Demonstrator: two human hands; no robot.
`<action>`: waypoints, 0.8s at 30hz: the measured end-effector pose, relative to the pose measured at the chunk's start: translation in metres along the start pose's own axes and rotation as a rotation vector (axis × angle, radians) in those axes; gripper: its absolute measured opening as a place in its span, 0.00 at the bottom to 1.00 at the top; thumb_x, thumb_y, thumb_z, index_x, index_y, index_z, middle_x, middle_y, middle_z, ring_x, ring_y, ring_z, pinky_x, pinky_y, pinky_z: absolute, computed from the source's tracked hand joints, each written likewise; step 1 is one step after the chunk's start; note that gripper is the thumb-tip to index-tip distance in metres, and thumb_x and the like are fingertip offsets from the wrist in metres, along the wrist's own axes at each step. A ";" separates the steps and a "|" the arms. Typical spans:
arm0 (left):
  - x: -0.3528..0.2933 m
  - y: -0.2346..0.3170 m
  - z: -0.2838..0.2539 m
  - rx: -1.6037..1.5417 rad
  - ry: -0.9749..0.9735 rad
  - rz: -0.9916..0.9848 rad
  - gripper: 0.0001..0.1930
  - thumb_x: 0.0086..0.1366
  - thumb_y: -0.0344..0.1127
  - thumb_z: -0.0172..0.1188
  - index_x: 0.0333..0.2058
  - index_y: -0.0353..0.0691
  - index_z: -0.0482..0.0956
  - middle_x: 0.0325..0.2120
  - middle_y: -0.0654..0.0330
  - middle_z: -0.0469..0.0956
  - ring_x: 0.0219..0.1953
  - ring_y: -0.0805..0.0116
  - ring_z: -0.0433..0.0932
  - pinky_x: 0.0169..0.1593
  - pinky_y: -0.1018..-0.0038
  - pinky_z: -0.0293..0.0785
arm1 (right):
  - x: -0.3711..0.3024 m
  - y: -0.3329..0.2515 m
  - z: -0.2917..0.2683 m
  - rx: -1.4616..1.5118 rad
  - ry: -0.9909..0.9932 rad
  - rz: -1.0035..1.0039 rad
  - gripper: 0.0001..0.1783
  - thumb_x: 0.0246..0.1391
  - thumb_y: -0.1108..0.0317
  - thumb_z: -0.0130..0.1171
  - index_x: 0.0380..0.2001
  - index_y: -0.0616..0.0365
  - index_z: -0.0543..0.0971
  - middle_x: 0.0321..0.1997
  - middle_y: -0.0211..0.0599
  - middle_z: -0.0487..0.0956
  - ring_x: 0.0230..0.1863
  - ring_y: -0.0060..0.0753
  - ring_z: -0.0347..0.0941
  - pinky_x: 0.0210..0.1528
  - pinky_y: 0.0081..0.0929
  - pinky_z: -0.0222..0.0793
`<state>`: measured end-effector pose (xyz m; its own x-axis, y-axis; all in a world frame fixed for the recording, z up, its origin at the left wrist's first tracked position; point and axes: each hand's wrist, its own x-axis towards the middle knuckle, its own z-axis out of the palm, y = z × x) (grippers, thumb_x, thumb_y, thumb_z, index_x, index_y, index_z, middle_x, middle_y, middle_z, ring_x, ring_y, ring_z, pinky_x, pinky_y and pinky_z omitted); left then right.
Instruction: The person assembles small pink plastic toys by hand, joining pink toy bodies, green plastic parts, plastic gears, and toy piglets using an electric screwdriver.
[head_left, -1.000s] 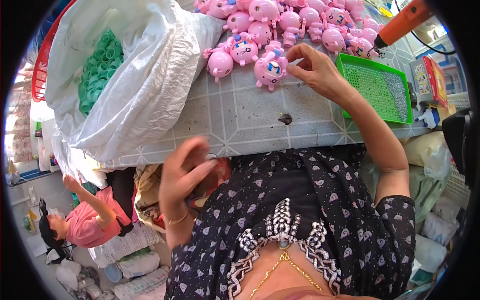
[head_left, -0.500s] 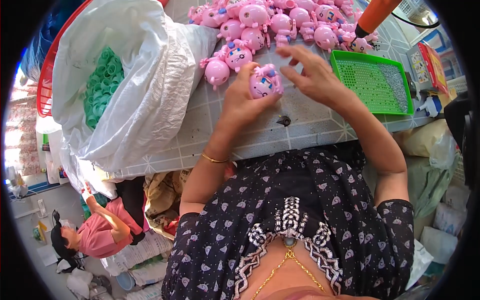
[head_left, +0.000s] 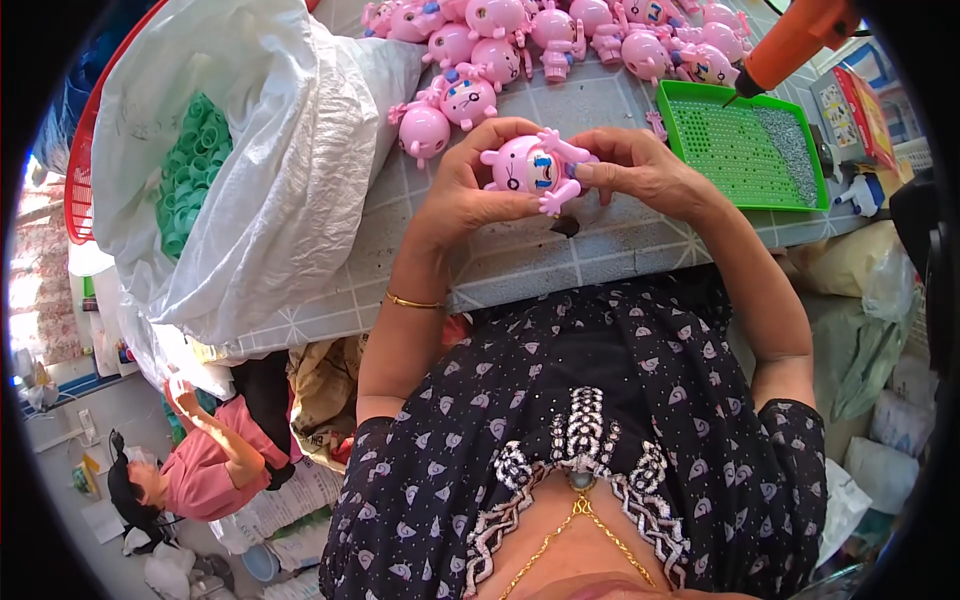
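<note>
A pink plastic toy figure (head_left: 530, 165) lies sideways between my two hands above the table's near part. Its round head, with a drawn face, is to the left, and a blue-and-white patch shows on its body. My left hand (head_left: 468, 182) is closed round the head from the left. From the right, my right hand (head_left: 640, 170) pinches the other end of the figure with thumb and fingers. Beyond them, a heap of similar pink toy figures (head_left: 495, 60) covers the far side of the table. A small dark piece (head_left: 566, 227) lies just below the held toy.
An orange power screwdriver (head_left: 795, 50) hangs at the upper right, tip over a green tray (head_left: 740, 203) with small screws. At left, a white sack (head_left: 290, 200) holds green plastic rings (head_left: 195, 170), beside a red basket (head_left: 80, 170). Another person (head_left: 215, 465) works at lower left.
My right hand, which was open and apart from the toy, has come down and taken hold of it. The toy has been turned so its head points left.
</note>
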<state>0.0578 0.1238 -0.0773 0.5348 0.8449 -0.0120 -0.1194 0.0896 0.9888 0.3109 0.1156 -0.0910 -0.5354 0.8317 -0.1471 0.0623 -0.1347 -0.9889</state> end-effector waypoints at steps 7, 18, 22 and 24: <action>-0.001 0.000 0.002 0.018 -0.099 0.035 0.37 0.45 0.29 0.80 0.55 0.38 0.72 0.45 0.65 0.75 0.46 0.75 0.76 0.51 0.77 0.74 | -0.005 0.002 0.013 -0.077 0.077 -0.008 0.25 0.62 0.55 0.62 0.54 0.65 0.77 0.39 0.31 0.81 0.35 0.18 0.75 0.38 0.21 0.73; -0.003 -0.002 0.002 -0.129 -0.119 0.054 0.49 0.39 0.28 0.81 0.62 0.39 0.64 0.52 0.61 0.72 0.54 0.70 0.73 0.58 0.73 0.71 | -0.019 -0.012 0.013 0.349 0.104 0.018 0.26 0.65 0.55 0.60 0.58 0.62 0.74 0.44 0.34 0.80 0.35 0.21 0.78 0.40 0.21 0.77; 0.002 0.004 -0.004 -0.302 -0.199 0.033 0.46 0.51 0.35 0.74 0.67 0.39 0.59 0.57 0.56 0.70 0.58 0.67 0.71 0.63 0.69 0.66 | -0.030 -0.019 0.007 0.138 0.141 -0.149 0.25 0.63 0.66 0.62 0.61 0.62 0.71 0.46 0.32 0.79 0.44 0.21 0.76 0.50 0.23 0.74; 0.008 0.012 0.001 -0.189 -0.175 0.086 0.38 0.59 0.38 0.69 0.65 0.39 0.63 0.53 0.57 0.73 0.53 0.69 0.75 0.59 0.71 0.72 | -0.035 -0.018 0.010 0.114 0.168 -0.202 0.25 0.62 0.68 0.62 0.61 0.62 0.72 0.48 0.31 0.78 0.47 0.21 0.75 0.52 0.23 0.73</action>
<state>0.0616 0.1311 -0.0658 0.6504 0.7511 0.1135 -0.3161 0.1318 0.9395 0.3201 0.0835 -0.0677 -0.3793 0.9243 0.0417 -0.1315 -0.0093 -0.9913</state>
